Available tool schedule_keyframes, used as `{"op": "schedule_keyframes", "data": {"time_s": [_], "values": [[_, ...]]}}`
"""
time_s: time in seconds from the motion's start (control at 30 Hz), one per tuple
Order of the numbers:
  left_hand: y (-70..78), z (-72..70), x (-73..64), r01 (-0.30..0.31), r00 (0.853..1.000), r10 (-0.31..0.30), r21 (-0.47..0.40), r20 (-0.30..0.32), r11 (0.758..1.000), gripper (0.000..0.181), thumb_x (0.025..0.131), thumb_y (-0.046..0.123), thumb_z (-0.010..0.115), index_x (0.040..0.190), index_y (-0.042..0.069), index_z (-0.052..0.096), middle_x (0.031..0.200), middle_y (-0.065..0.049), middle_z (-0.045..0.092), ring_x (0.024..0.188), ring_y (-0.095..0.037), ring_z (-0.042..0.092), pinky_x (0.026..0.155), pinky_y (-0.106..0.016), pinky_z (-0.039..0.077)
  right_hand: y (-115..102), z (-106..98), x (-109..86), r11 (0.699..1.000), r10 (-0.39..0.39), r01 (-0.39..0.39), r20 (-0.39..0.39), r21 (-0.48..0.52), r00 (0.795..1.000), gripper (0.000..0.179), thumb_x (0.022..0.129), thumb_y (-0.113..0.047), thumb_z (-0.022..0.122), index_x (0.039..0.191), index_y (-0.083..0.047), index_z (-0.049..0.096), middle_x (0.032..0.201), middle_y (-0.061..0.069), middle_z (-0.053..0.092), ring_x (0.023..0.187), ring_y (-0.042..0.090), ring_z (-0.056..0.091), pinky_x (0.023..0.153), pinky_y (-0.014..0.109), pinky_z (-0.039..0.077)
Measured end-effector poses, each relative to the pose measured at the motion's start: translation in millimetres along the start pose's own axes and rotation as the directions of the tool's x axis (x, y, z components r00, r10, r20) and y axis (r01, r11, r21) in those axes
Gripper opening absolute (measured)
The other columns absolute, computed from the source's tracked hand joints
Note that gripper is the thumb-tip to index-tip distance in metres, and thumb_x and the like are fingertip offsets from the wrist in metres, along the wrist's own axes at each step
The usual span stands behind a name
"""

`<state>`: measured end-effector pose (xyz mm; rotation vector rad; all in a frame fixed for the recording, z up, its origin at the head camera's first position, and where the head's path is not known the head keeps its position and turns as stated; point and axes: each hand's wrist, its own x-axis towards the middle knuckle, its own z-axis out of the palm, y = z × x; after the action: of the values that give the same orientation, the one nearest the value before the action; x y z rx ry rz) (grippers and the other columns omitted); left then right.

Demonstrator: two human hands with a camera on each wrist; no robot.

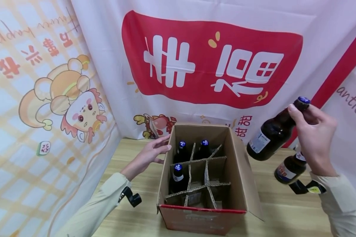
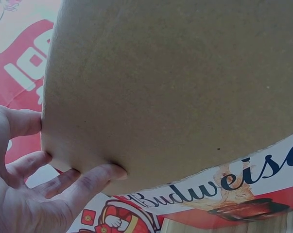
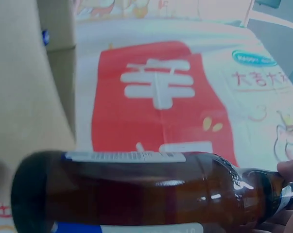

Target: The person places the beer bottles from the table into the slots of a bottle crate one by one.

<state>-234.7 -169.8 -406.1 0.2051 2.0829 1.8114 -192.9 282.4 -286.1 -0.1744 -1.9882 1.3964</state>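
In the head view, my right hand grips a brown beer bottle by its neck. The bottle has a blue cap, is tilted with its base toward the box, and is held above the table. It spans the lower part of the right wrist view. My left hand touches the left side of an open cardboard box near its far corner, and the left wrist view shows its fingertips against the cardboard. Inside the box, three blue-capped bottles stand between cardboard dividers: two along the far side, one nearer at left.
A second brown bottle stands on the wooden table, right of the box and partly behind my right hand. The box's right flap folds outward. Printed cloth hangs behind and to the left.
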Motion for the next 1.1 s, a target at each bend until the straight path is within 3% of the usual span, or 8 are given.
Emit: {"op": "schedule_keyframes", "data": {"time_s": [0.13, 0.3, 0.43, 0.53, 0.63, 0.87, 1.1], "values": [[-1.8, 0.3, -0.5, 0.008, 1.000, -0.008, -0.001, 0.003, 1.000, 0.067, 0.105, 0.029, 0.063, 0.165, 0.020, 0.035, 0.166, -0.018, 0.037, 0.143, -0.043, 0.048, 0.090, -0.047, 0.063, -18, 6, -2.1, 0.999, 0.031, -0.030, 0.060, -0.021, 0.998, 0.038, 0.097, -0.030, 0.076, 0.132, -0.017, 0.074, 0.108, -0.006, 0.075, 0.092, 0.011, 0.068, 0.081, 0.008, 0.054], [-2.4, 1.3, 4.4, -0.012, 1.000, 0.012, -0.011, 0.010, 1.000, 0.066, 0.105, 0.027, 0.063, 0.165, 0.020, 0.036, 0.166, -0.018, 0.038, 0.143, -0.043, 0.048, 0.089, -0.046, 0.063, -39, 17, -8.7, 1.000, -0.016, 0.017, 0.094, -0.011, 0.995, 0.039, 0.098, -0.031, 0.075, 0.136, -0.022, 0.072, 0.117, -0.004, 0.076, 0.101, 0.012, 0.068, 0.084, 0.010, 0.054], [-1.6, 2.0, 4.9, -0.007, 1.000, 0.008, -0.019, 0.011, 1.000, 0.066, 0.105, 0.027, 0.064, 0.165, 0.021, 0.036, 0.165, -0.017, 0.039, 0.142, -0.042, 0.049, 0.088, -0.045, 0.063, -49, 31, -20.4, 0.992, -0.125, 0.124, 0.143, 0.013, 0.982, 0.038, 0.097, -0.026, 0.076, 0.134, -0.020, 0.073, 0.115, -0.007, 0.078, 0.098, 0.011, 0.071, 0.083, 0.012, 0.056], [-1.8, 1.2, 3.6, -0.010, 1.000, 0.010, -0.018, 0.010, 1.000, 0.066, 0.105, 0.027, 0.063, 0.165, 0.020, 0.035, 0.166, -0.018, 0.039, 0.142, -0.043, 0.049, 0.089, -0.046, 0.063, -55, 42, -30.9, 0.973, -0.231, 0.228, 0.174, 0.038, 0.957, 0.035, 0.096, -0.022, 0.077, 0.131, -0.018, 0.075, 0.111, -0.008, 0.079, 0.093, 0.010, 0.074, 0.084, 0.014, 0.057], [-1.7, 0.0, 2.5, -0.016, 1.000, 0.016, -0.010, 0.010, 1.000, 0.066, 0.106, 0.027, 0.062, 0.165, 0.021, 0.034, 0.166, -0.017, 0.038, 0.142, -0.043, 0.049, 0.090, -0.047, 0.063, -62, 49, -38.6, 0.959, -0.283, 0.277, 0.203, 0.055, 0.938, 0.035, 0.096, -0.021, 0.077, 0.130, -0.017, 0.075, 0.110, -0.007, 0.079, 0.092, 0.010, 0.074, 0.084, 0.015, 0.058], [0.8, -0.1, 2.4, -0.023, 1.000, 0.023, -0.011, 0.012, 1.000, 0.067, 0.105, 0.028, 0.063, 0.165, 0.020, 0.034, 0.166, -0.018, 0.038, 0.142, -0.044, 0.049, 0.090, -0.047, 0.063, -69, 57, -48.4, 0.956, -0.288, 0.293, 0.275, 0.027, 0.917, 0.040, 0.096, -0.025, 0.078, 0.135, -0.018, 0.073, 0.119, -0.002, 0.078, 0.098, 0.007, 0.074, 0.089, 0.015, 0.057], [0.9, -0.5, 1.1, -0.008, 1.000, 0.008, -0.010, 0.014, 1.000, 0.067, 0.105, 0.027, 0.063, 0.165, 0.020, 0.034, 0.166, -0.018, 0.038, 0.142, -0.044, 0.049, 0.091, -0.048, 0.063, -68, 62, -50.0, 0.954, -0.296, 0.298, 0.295, 0.038, 0.908, 0.038, 0.095, -0.022, 0.078, 0.132, -0.013, 0.074, 0.116, -0.004, 0.079, 0.096, 0.004, 0.074, 0.088, 0.014, 0.056]]}}
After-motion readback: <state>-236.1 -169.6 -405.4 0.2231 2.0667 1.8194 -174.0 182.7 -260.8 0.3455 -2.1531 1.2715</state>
